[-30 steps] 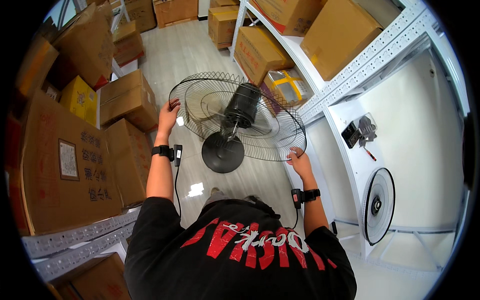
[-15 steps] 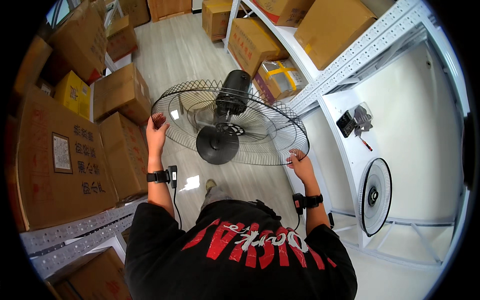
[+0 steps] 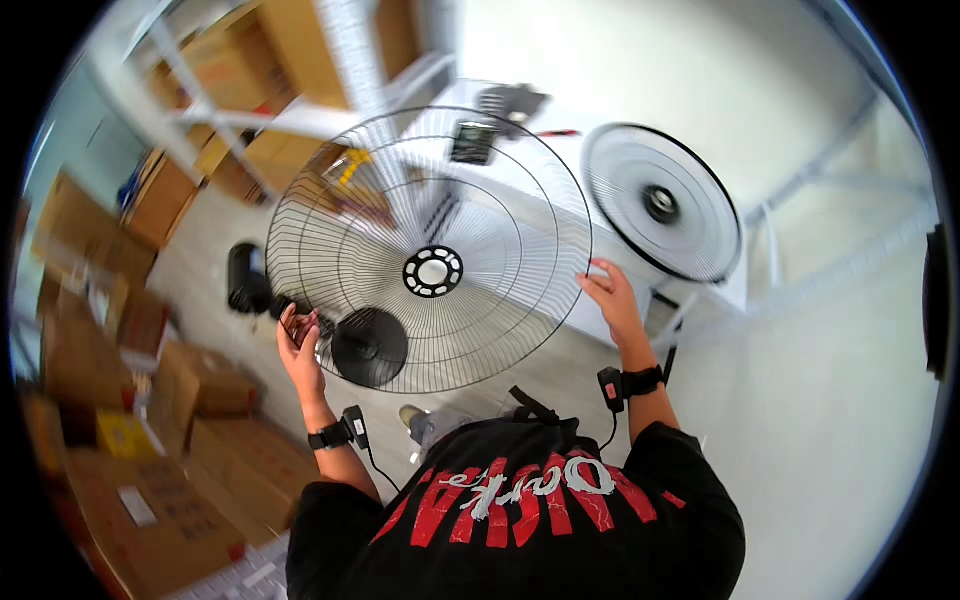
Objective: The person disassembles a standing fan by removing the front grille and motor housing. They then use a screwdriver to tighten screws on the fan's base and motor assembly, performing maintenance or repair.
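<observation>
The left hand [image 3: 302,338] and right hand [image 3: 615,298] pinch opposite sides of the fan cage [image 3: 410,272], though blur clouds the left grip. It's aloft near the shelf [image 3: 568,155]: a carrying step, I'd say; the next move wants even support.

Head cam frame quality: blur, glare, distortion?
Head view: motion blur smears the shelf post and upper-left cardboard boxes; head view: wire fan guard and black T-shirt look clearer; head view: white wall bright, little detail; head view: black fisheye vignette fills the corners.
</observation>
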`<state>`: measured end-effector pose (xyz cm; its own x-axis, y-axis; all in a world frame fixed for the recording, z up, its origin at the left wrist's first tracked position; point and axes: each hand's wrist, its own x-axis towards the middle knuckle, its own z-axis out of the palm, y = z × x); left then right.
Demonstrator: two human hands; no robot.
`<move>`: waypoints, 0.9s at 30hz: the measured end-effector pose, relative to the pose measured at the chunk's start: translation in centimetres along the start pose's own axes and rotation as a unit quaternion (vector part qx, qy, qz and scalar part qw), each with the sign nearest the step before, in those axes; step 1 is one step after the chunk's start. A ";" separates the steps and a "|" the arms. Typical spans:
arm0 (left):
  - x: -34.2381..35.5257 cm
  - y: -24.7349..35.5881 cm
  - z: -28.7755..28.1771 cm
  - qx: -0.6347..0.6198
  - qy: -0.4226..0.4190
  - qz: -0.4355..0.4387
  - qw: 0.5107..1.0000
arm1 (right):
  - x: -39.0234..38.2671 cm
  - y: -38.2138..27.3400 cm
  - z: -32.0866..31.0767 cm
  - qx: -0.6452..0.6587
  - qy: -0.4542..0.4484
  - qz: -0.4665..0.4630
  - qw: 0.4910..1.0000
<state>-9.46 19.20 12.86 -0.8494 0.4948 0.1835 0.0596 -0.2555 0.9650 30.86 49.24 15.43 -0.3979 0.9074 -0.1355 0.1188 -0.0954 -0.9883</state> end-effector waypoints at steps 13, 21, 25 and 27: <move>-0.3 -1.0 33.7 -0.137 -0.370 -0.103 0.913 | -5.6 -2.1 -26.3 0.120 0.180 -0.242 0.946; 3.4 -3.0 45.6 -0.153 -0.390 -0.041 0.907 | -0.4 -4.5 -31.5 0.105 0.253 -0.222 0.936; 6.0 -5.2 50.9 -0.140 -0.403 -0.052 0.903 | 4.0 -4.9 -33.5 0.111 0.277 -0.174 0.939; 7.5 -7.0 53.4 -0.129 -0.428 -0.054 0.893 | 6.0 -5.1 -34.3 0.109 0.294 -0.159 0.936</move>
<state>11.76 69.04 17.44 -0.1239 0.9537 0.2742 -0.2151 -0.2956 0.9308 59.05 69.22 22.02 0.1953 0.9665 0.1665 -0.1348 0.1946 -0.9716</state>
